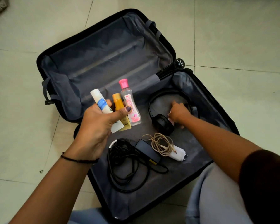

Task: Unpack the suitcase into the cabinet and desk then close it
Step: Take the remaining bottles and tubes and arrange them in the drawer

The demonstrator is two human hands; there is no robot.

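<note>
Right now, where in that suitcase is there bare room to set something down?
The far half is bare lining. The near half is free only at its near end, past the cable. Its middle is crowded: headphones, chargers, right hand. Left hand holds bottles.

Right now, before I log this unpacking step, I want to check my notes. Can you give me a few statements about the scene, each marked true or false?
1. The left hand grips three toiletries: a white tube, a yellow tube and a clear bottle. True.
2. The clear bottle's cap is blue. False: it is pink.
3. The right hand reaches to the black headphones in the open suitcase. True.
4. The black charger lies in the suitcase's far half. False: it lies in the near half, beside the white charger.
</note>
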